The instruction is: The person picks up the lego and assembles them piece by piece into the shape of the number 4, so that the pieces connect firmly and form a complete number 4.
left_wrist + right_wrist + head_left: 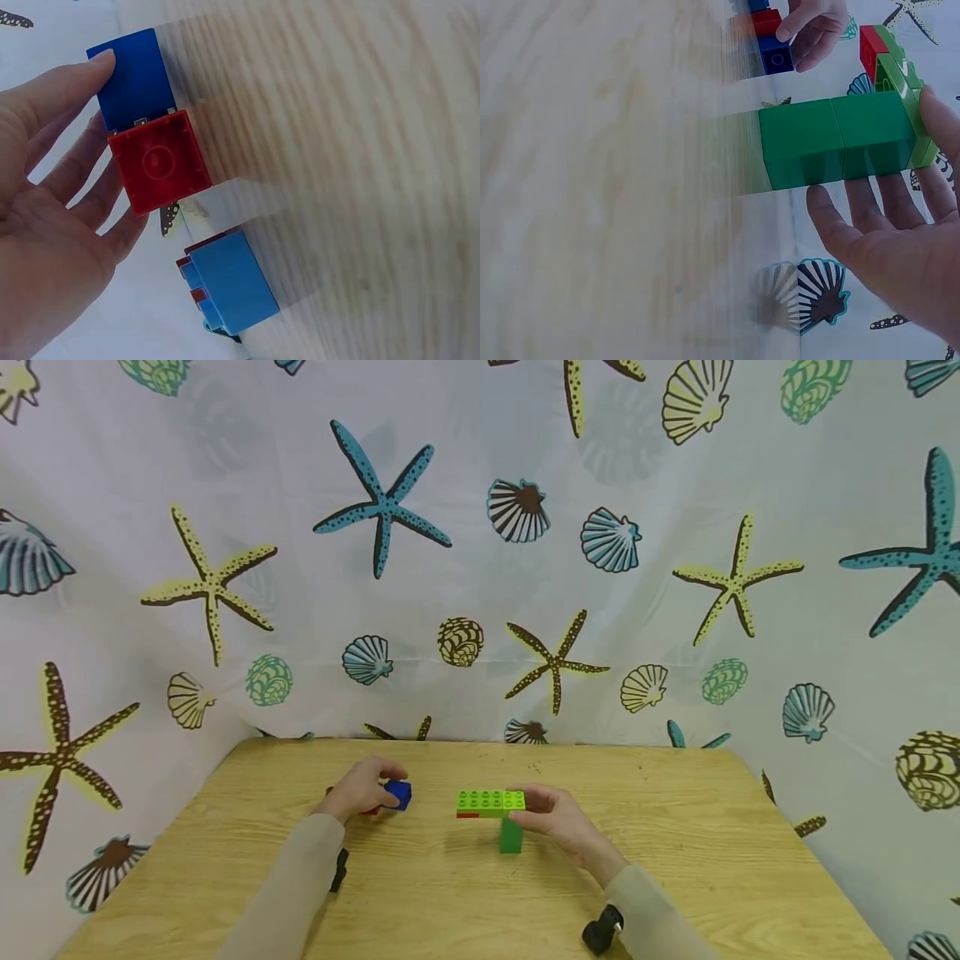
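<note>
My left hand (362, 787) pinches a dark blue brick (398, 794), the thumb on its face and the other fingers behind. Right beside that brick, in the left wrist view, is a red brick (160, 163) with its hollow underside showing. My right hand (562, 827) holds a toy brick build near the middle of the table. Two dark green bricks (836, 142) form its upright column. Across the top runs a lime green brick row (480, 799), overhanging to the left, with a red brick (871, 52) under its far end. The right thumb lies against the lime part.
A light blue brick (234, 283) with red behind it stands on the table, a short gap from the red brick. The wooden table (675, 843) ends at a white cloth (465, 585) printed with starfish and shells, which hangs at the back and sides.
</note>
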Tool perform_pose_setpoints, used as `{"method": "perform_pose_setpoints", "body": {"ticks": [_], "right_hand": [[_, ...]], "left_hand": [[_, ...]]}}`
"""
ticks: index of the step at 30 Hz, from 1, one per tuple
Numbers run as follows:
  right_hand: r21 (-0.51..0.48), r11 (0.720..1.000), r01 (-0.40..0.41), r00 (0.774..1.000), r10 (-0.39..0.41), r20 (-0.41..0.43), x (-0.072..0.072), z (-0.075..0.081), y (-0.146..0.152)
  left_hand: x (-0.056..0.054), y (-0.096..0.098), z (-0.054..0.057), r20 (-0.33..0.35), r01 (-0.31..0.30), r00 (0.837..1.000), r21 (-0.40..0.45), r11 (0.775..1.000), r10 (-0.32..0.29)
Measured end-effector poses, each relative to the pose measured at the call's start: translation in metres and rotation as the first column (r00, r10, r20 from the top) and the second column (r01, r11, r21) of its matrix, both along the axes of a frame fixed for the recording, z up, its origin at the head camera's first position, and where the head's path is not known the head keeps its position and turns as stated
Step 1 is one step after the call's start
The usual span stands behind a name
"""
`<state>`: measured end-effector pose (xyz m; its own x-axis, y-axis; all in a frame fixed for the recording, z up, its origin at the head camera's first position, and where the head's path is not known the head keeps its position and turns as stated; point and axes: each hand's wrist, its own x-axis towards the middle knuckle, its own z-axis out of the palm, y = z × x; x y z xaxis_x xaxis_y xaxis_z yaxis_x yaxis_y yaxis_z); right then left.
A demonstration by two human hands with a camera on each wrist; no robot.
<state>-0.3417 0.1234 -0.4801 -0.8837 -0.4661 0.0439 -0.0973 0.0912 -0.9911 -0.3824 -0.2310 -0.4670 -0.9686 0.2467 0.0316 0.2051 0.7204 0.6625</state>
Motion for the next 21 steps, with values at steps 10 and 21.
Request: {"method": "perform_pose_setpoints", "body": {"ticks": [10, 21], "right_hand": [[0.000, 1.000, 0.007, 1.000, -0.007, 0.019, -0.0013, 0.0001, -0.0008], [-0.007, 1.000, 0.000, 0.999, 0.001, 0.045, -0.0011, -0.0014, 0.0003]], "left_hand": [[-0.0008, 0.0006, 0.0037, 0.009, 0.007, 1.000, -0.045, 0.999, -0.006], [-0.0014, 0.0040, 0.0045, -0.059, -0.024, 0.998, 0.047, 0.999, 0.026]]}}
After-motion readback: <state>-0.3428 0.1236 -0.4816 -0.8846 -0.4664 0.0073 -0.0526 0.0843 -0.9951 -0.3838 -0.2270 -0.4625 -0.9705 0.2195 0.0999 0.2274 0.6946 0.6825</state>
